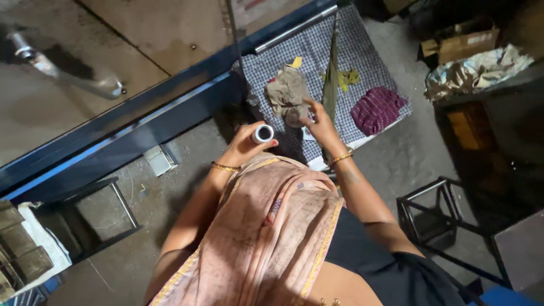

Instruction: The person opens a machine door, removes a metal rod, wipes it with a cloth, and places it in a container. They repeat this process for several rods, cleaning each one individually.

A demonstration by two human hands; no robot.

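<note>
My left hand point(245, 146) grips a short metal tube point(262, 134), its open end facing up toward the camera. My right hand point(320, 123) reaches forward with fingers spread, touching a crumpled brown rag point(288, 95) that lies on a checkered cloth point(362, 62). Gold bangles show on both wrists. A peach scarf point(266, 226) hangs down over my front and hides what is below it.
A maroon folded cloth point(377, 109) and yellow scraps point(347, 78) lie on the checkered cloth. A long metal rod point(294, 29) rests at its far edge. A blue steel beam point(124, 136) runs to the left. Black metal stools point(430, 209) stand on the concrete floor.
</note>
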